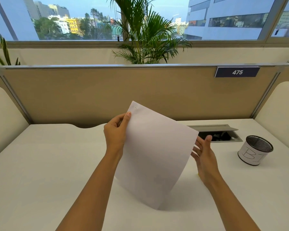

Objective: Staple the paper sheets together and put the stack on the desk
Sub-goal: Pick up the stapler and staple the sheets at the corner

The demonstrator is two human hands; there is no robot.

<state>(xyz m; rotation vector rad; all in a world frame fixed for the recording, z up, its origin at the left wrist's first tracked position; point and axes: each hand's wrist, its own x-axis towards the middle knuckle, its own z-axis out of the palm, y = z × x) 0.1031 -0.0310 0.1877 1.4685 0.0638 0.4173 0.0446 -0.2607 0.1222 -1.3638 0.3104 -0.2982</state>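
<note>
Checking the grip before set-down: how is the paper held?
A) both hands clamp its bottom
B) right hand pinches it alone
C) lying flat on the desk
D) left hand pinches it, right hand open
D: the left hand pinches the paper near its top left corner; the right hand is straight-fingered at the right edge.

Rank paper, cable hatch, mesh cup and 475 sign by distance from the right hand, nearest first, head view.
From the right hand:
1. Paper: right beside its fingers, to the left.
2. Cable hatch: just beyond the fingertips, set in the desk.
3. Mesh cup: farther right, on the desk.
4. 475 sign: up on the partition, at the back.
</note>
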